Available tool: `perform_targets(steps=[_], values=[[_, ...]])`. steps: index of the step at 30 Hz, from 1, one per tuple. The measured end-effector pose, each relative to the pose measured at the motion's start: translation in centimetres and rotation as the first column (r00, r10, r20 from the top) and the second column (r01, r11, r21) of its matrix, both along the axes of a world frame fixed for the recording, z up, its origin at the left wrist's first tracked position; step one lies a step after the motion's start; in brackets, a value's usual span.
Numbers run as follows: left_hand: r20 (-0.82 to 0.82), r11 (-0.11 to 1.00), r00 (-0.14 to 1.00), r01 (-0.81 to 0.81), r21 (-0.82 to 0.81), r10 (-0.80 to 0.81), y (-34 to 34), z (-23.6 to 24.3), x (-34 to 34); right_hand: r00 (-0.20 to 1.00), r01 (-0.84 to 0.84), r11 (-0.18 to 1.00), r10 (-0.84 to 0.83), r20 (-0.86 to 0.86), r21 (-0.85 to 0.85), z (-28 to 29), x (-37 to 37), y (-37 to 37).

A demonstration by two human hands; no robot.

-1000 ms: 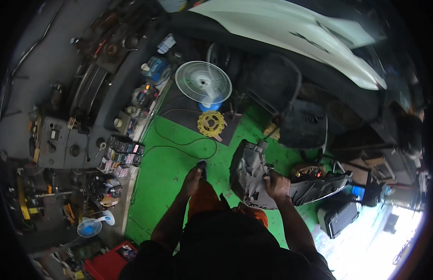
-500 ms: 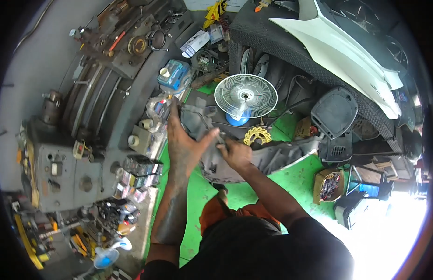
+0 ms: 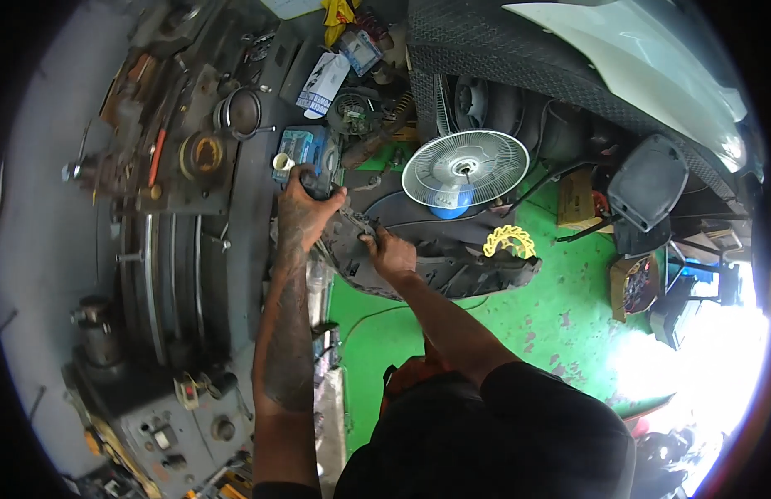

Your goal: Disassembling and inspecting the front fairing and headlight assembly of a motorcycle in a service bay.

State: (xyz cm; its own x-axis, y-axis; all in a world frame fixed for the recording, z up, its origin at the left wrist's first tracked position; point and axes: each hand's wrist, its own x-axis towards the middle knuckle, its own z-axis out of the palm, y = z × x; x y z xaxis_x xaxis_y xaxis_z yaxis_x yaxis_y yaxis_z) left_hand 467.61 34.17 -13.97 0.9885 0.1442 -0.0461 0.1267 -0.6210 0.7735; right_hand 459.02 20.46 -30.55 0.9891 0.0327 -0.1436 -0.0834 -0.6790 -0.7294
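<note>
the left hand [image 3: 305,205], spread wide half a second ago, now appears curled around the 10 o'clock end of the dark plastic fairing panel [image 3: 443,279], at 11 o'clock from the torso [image 3: 502,424], the right hand [image 3: 392,256] gripping its edge, giving two-handed support.

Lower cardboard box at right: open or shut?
Open: no flaps cover the top of the cardboard box, and jumbled contents show inside.
</note>
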Motion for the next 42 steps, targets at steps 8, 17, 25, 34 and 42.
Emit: perform_targets(steps=[8,17,25,34,42], values=[[0.059,0.975,0.995,0.096,-0.199,-0.085,4.3,-17.1,11.0,0.981,0.054,0.998,-0.055,-0.188,-0.012,-14.8,9.8,4.9],[-0.098,0.963,0.959,0.258,-0.071,-0.264,6.6,-34.6,22.3,0.916,0.247,0.969,-0.24,-0.321,-0.021,-30.8,17.2,9.0],[-0.177,0.935,0.921,0.354,0.014,-0.346,2.1,-42.2,27.1,0.867,0.347,0.936,-0.341,-0.363,-0.051,-38.8,20.2,7.5],[-0.195,0.872,0.873,0.473,0.124,-0.446,-3.2,-42.0,30.4,0.832,0.473,0.876,-0.478,-0.282,-0.089,-40.5,23.7,4.2],[-0.122,0.857,0.879,0.477,0.193,-0.462,-6.3,-42.6,31.1,0.795,0.502,0.855,-0.516,-0.32,-0.131,-41.8,24.7,2.2]])
